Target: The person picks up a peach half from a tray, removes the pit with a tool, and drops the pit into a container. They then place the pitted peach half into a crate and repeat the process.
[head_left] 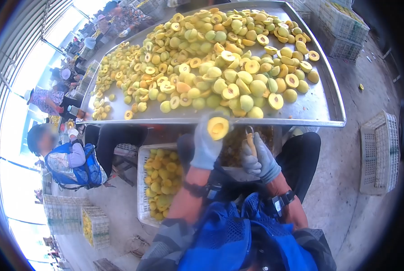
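Observation:
My left hand (206, 145), in a pale glove, is closed around a halved yellow peach (218, 128), its cut face turned up with a hollow in the middle. It is at the front edge of the metal table (197, 120). To its right, my gloved right hand (261, 161) grips a pitting knife (251, 143) with a wooden handle and a curved metal loop at the top. The loop is apart from the fruit. Beyond both hands lies a large heap of halved peaches (202, 58), several with brown stones showing.
A white crate (143, 205) of peach halves stands by my left leg. Below my hands is a container (238, 151) of dark bits. Another crate (379, 153) sits on the floor at right. A co-worker (73, 158) sits at left; stacked crates (342, 29) stand behind right.

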Demonstrator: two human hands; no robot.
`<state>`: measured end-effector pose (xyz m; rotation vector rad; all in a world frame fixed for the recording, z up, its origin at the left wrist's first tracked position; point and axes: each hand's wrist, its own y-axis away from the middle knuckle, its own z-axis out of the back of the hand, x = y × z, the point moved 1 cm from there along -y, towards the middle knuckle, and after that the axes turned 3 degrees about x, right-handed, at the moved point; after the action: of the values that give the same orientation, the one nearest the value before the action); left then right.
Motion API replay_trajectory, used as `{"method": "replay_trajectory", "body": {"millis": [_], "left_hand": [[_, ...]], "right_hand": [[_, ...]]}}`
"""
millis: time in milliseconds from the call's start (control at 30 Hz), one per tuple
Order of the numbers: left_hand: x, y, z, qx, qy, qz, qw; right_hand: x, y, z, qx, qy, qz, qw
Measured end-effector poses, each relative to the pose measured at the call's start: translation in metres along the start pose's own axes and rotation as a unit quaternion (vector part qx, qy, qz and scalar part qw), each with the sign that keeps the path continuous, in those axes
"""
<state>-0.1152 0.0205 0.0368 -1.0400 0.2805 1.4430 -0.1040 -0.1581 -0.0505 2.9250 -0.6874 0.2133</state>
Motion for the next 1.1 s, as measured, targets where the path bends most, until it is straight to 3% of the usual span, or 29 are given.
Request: {"method": "replay_trajectory", "body": {"millis": [67, 133, 167, 233, 267, 300, 333, 400, 433, 500, 600, 667, 833, 967, 1100], "left_hand": [[0.027, 0.003, 0.025, -0.023, -0.09, -0.016, 0.996], [0.058, 0.011, 0.055, -0.017, 0.099, 0.083, 0.991], [0.066, 0.015, 0.072, -0.055, 0.193, 0.145, 0.969], [0.087, 0.026, 0.117, -0.158, 0.219, 0.233, 0.934], [0.099, 0.032, 0.138, -0.187, 0.158, 0.255, 0.935], [0.125, 0.044, 0.163, -0.161, 0.002, 0.301, 0.94], [0.142, 0.057, 0.176, -0.163, -0.13, 0.267, 0.941], [0.151, 0.07, 0.189, -0.161, -0.383, 0.185, 0.89], [0.15, 0.067, 0.189, -0.151, -0.33, 0.191, 0.912], [0.142, 0.059, 0.182, -0.128, -0.219, 0.204, 0.945], [0.128, 0.02, 0.145, -0.094, -0.179, 0.124, 0.971], [0.135, -0.011, 0.118, -0.054, -0.152, 0.142, 0.977], [0.167, -0.094, 0.043, 0.037, -0.206, 0.021, 0.978], [0.21, -0.133, -0.004, 0.046, -0.275, 0.134, 0.951], [0.202, -0.147, -0.015, 0.061, -0.328, 0.182, 0.925]], "right_hand": [[0.002, -0.001, 0.003, -0.015, 0.024, -0.005, 1.0], [0.004, -0.004, 0.011, -0.028, 0.029, -0.024, 0.999], [0.003, -0.004, 0.009, -0.058, 0.067, -0.019, 0.996], [0.001, -0.005, 0.001, -0.117, 0.14, -0.007, 0.983], [0.001, -0.006, 0.002, -0.114, 0.136, -0.01, 0.984], [-0.001, -0.007, 0.004, -0.11, 0.132, -0.014, 0.985], [-0.001, -0.009, 0.004, -0.106, 0.129, -0.017, 0.986], [-0.002, -0.013, 0.003, -0.122, 0.125, -0.024, 0.984], [-0.003, -0.014, 0.002, -0.13, 0.124, -0.028, 0.983], [-0.005, -0.016, 0.005, -0.129, 0.146, -0.02, 0.981], [-0.006, -0.017, 0.008, -0.139, 0.179, -0.016, 0.974], [-0.005, -0.017, 0.008, -0.146, 0.2, -0.005, 0.969], [-0.003, -0.016, 0.019, -0.159, 0.217, 0.01, 0.963], [-0.002, -0.016, 0.024, -0.195, 0.221, -0.005, 0.956], [-0.001, -0.02, 0.031, -0.226, 0.285, -0.011, 0.932]]}}
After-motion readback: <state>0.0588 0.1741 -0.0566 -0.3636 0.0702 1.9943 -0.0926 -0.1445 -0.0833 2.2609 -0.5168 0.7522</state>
